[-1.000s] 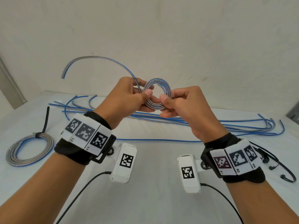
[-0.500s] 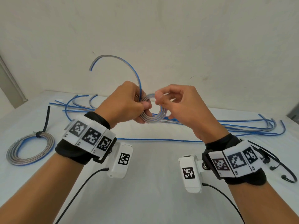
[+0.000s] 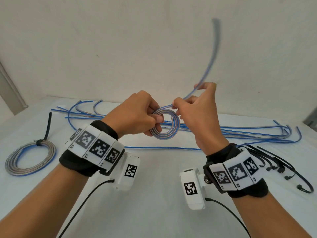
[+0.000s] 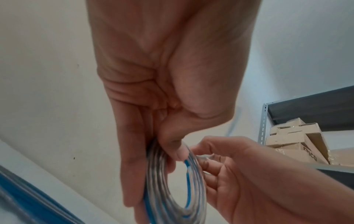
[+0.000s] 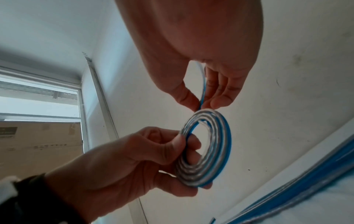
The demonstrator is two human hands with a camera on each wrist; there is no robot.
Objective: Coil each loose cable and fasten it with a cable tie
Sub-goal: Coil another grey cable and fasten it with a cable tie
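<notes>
A small coil of blue-and-silver cable [image 3: 167, 124] [image 5: 206, 148] [image 4: 172, 181] is held in the air above the white table [image 3: 154, 194]. My left hand [image 3: 137, 114] [image 5: 145, 153] [image 4: 164, 115] grips the coil's left side, thumb in front and fingers behind. My right hand [image 3: 193, 103] [image 5: 203, 100] pinches the cable just above the coil's top. The free tail [image 3: 209, 66] runs from that pinch up and to the right, blurred. Several loose cables [image 3: 223, 133] lie across the back of the table.
A coiled cable bound with a black tie [image 3: 30, 158] lies at the left. Several black cable ties [image 3: 283, 162] lie at the right behind my right wrist. A shelf with cardboard boxes [image 4: 298, 141] stands to the right; a wall is close behind.
The free tail swung from the upper left over to the upper right. My right hand moved from the coil's right side up to its top and now pinches the cable there.
</notes>
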